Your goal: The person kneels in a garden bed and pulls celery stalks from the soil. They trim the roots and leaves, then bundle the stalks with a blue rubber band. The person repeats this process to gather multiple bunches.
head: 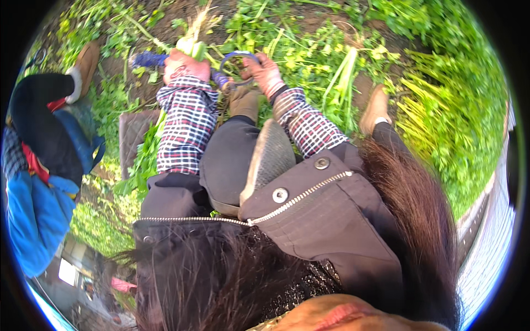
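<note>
My left hand (187, 68) is closed around the lower stalks of a celery plant (191, 47); its pale base and roots point away from me. A purple-blue wrapped thing (149, 60) shows on both sides of this hand; what it is, I cannot tell. In my right hand (264, 73), fingers pinch a thin blue-purple band (238, 54) that curves in a loop between the hands. The loop's lower end is partly hidden near my brown shoe (244, 101). Right of my right hand, another celery plant (345, 72) lies on the leaves with its roots away from me.
Celery stalks with leaves (430, 111) lie thickly at the right. A brown quilted pad (134, 132) is on the ground left of my knee. At the far left is another person in a blue top (37, 215). Loose leaves and soil (298, 14) lie ahead.
</note>
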A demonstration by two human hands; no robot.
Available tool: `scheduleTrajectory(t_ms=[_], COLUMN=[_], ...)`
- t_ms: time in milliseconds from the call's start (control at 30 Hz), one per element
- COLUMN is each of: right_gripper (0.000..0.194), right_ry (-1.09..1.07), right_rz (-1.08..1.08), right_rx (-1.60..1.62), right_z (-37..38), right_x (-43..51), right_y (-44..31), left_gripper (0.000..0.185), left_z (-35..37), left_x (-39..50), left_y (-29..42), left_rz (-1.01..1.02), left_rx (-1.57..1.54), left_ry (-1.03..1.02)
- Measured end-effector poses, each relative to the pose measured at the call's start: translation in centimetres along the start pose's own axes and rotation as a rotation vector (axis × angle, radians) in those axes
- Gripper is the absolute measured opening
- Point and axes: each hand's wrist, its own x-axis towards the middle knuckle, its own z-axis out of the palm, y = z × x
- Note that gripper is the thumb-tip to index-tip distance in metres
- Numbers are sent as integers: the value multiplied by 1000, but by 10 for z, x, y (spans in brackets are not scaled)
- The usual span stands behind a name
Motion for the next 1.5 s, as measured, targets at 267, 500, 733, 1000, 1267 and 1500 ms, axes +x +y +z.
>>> scheduleTrajectory(t_ms=[267,500,733,1000,1267,1500], right_gripper=[20,40,32,30,29,43], right_ry=[-418,-626,-431,-442,-505,-606], right_rz=[-275,87,463,605,559,357], right_rx=[-25,-493,-827,-1295,-1379,-624], right_z=[26,115,167,205,219,170], right_x=[-10,12,77,104,98,40], right_y=[-118,-156,-175,-173,-168,-176], left_gripper=[62,26,37,60,41,38], left_z=[-6,26,52,63,51,45], left_x=[1,3,10,8,8,6], left_y=[-6,-18,-17,-17,-17,-18], left_rz=[-45,55,41,81,99,84], left_rx=[29,-59,-168,-138,-293,-170], left_ry=[-44,309,396,628,378,348])
